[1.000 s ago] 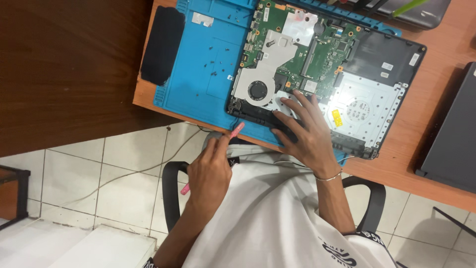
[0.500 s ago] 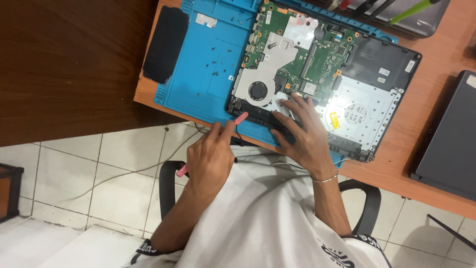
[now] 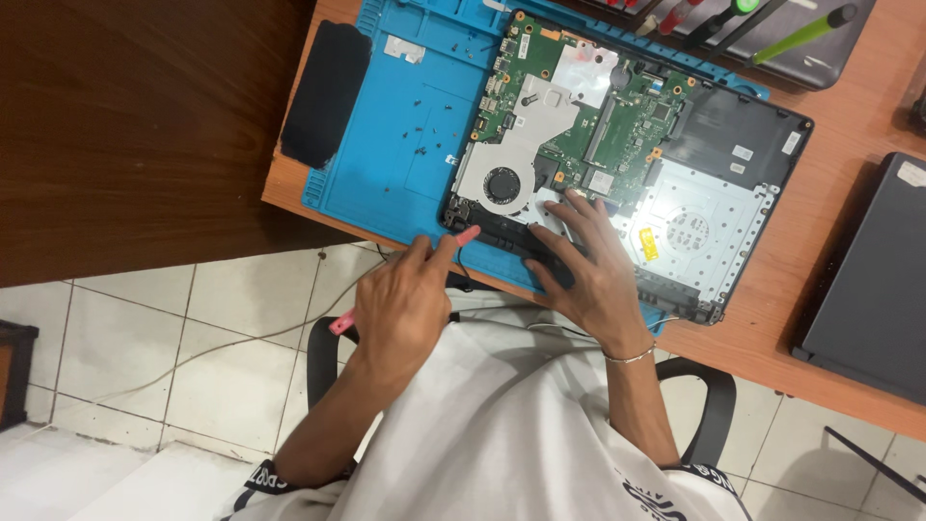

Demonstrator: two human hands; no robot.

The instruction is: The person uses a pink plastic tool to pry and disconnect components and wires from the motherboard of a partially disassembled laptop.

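An opened laptop (image 3: 714,203) lies on a blue work mat (image 3: 415,125), its green circuit board (image 3: 617,106), round fan (image 3: 502,183) and silver inner plate showing. My left hand (image 3: 405,304) grips a pink tool (image 3: 463,236) whose tip touches the laptop's near left corner, just below the fan. My right hand (image 3: 588,265) rests flat on the laptop's black near edge, fingers spread toward the board. A thin bracelet sits on that wrist.
A black flat cover (image 3: 323,92) lies at the mat's left edge. Small screws (image 3: 429,130) are scattered on the mat. A tray of screwdrivers (image 3: 762,34) stands at the back; a closed dark laptop (image 3: 868,289) lies at the right. A black chair and tiled floor are below.
The view has shifted slightly. My left hand has brought the pink tool's tip closer to the laptop's near corner. My right hand stays on the near edge.
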